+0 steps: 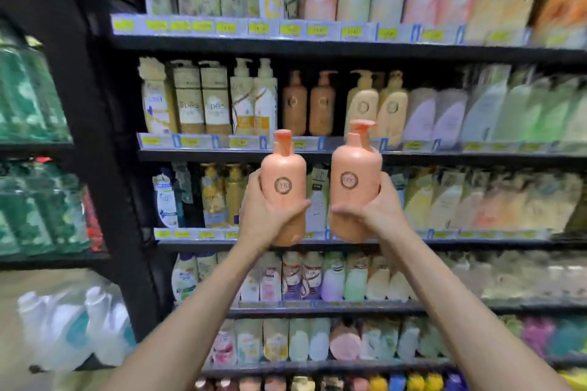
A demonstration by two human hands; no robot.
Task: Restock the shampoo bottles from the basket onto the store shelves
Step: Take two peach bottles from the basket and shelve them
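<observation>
1. Your left hand (270, 213) was clenched around the lower body of one orange pump bottle (283, 187), thumb across its front and fingers wrapped behind.
2. Your right hand (371, 209) gripped a second orange pump bottle (355, 187) the same way, low on its body, with the thumb lying across the front.
3. You held both bottles upright and side by side, close but apart, with their round logos facing you.
4. Both bottles were raised in the air in front of the shelving, not resting on any shelf; their pump tops overlapped the front edge of the second shelf (476, 155) from the top.
5. On that shelf, just behind the raised pumps, stood two darker orange-brown pump bottles (309, 105) near the front edge, with cream-yellow pump bottles (378, 108) beside them to the right.
6. Yellow price tags (190, 142) ran along the shelf fronts.
7. The basket did not show in this view, and the edges of the picture were blurred.
</observation>
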